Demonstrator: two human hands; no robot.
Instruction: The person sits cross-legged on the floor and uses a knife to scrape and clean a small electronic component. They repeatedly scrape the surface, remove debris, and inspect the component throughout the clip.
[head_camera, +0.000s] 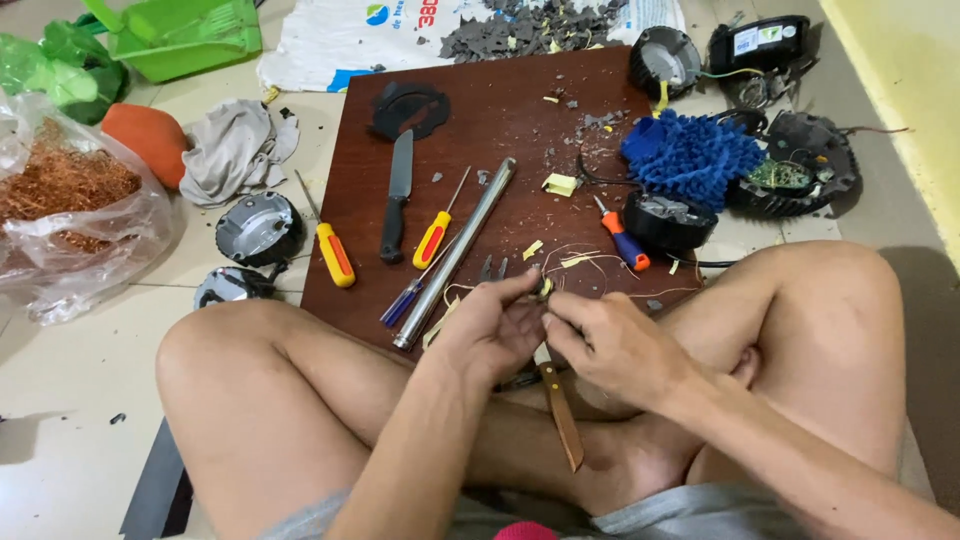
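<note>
Knife (397, 196) left of metal tube (455, 255)

White printed sack (330, 40) beyond board; clear bag (70, 220) left.

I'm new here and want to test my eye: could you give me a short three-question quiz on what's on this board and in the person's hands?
1. True or false: the black-handled knife lies on the wooden board.
2. What sits left of the board in a clear plastic bag? A) copper wire B) blue cloth C) screwdrivers
3. What do the left hand and right hand meet over?

Key:
1. True.
2. A, a tangle of copper wire.
3. A small part trailing thin wire strands, too small to identify, at the board's near edge.
</note>
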